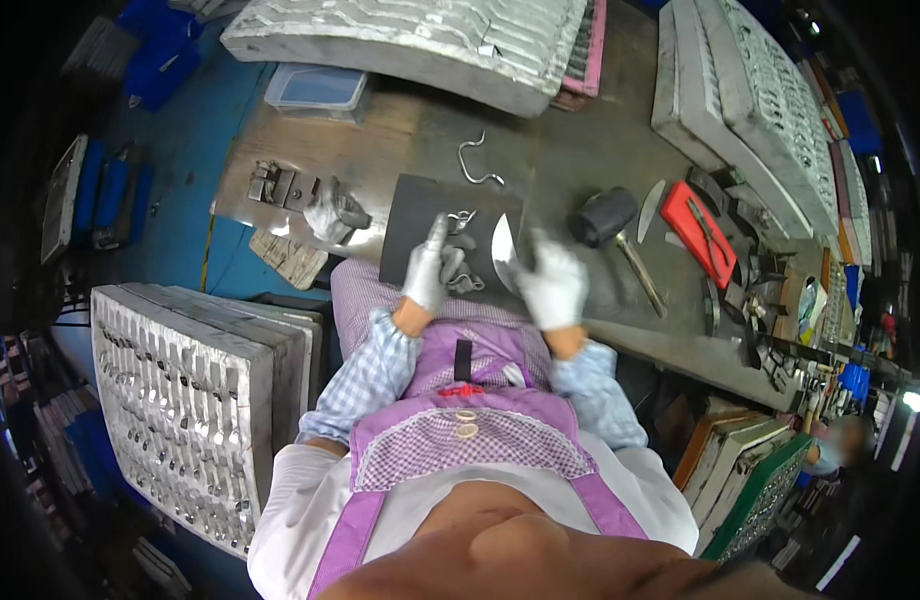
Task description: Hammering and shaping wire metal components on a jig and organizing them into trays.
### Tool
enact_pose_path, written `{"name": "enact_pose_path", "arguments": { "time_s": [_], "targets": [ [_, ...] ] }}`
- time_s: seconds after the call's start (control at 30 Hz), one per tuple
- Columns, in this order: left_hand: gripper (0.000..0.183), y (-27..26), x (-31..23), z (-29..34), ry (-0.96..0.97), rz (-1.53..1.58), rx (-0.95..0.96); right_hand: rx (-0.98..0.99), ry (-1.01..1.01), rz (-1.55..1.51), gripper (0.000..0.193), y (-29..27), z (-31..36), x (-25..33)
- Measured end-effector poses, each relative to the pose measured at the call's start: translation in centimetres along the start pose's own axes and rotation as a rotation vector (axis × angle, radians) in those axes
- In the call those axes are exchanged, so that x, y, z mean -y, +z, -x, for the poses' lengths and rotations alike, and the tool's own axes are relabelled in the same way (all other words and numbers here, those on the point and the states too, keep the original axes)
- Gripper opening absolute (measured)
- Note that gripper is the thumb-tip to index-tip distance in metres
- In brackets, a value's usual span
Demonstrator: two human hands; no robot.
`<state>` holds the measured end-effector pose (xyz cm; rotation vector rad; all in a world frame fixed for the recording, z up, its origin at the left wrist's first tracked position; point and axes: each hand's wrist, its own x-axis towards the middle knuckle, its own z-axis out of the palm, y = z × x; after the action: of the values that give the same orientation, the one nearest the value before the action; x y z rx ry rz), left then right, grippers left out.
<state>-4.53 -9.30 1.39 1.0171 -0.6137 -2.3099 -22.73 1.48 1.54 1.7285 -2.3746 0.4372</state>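
My left hand point(429, 268), in a white glove with grey fingers, is over a dark flat mat point(402, 225) in front of me. Its index finger points away from me, and the others bend to the right, apart from it. A small shiny metal piece point(462, 219) is just beyond those fingers; another small metal piece point(467, 283) lies nearer me. Whether the hand touches either is unclear. A pointed, curved blade point(503, 243) lies between my hands. My gloved right hand point(558, 285) is just right of the blade, its fingers smeared by motion.
Right of my hands lie a black-headed mallet point(604, 217) and a red tray point(698, 235) holding pliers point(709, 229). A bent metal rod point(475, 162) lies ahead. At left are a spare glove point(336, 213) and a metal fixture point(282, 187). Stacked trays point(410, 55) line the far side.
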Motion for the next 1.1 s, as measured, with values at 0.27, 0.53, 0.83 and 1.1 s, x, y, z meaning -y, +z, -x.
{"name": "enact_pose_path", "arguments": {
  "time_s": [0.27, 0.53, 0.83, 1.1],
  "targets": [
    [0.033, 0.8, 4.0, 0.4, 0.061, 0.218, -0.021, 0.513, 0.317, -0.737, 0.072, 0.8, -0.5, 2.7],
    [0.02, 2.6, 3.3, 1.8, 0.078, 0.265, -0.416, 0.323, 0.346, -0.798, 0.061, -2.8, -2.2, 8.2],
    [0.031, 0.0, 1.3, 1.6, 0.247, -0.275, -0.345, 0.229, 0.442, -1.062, 0.058, 1.0, -0.3, 7.7],
    [0.045, -2.5, -2.1, -2.1, 0.341, -1.079, -0.659, 0.258, 0.353, -0.46, 0.041, 5.3, -0.4, 3.8]
  ]
}}
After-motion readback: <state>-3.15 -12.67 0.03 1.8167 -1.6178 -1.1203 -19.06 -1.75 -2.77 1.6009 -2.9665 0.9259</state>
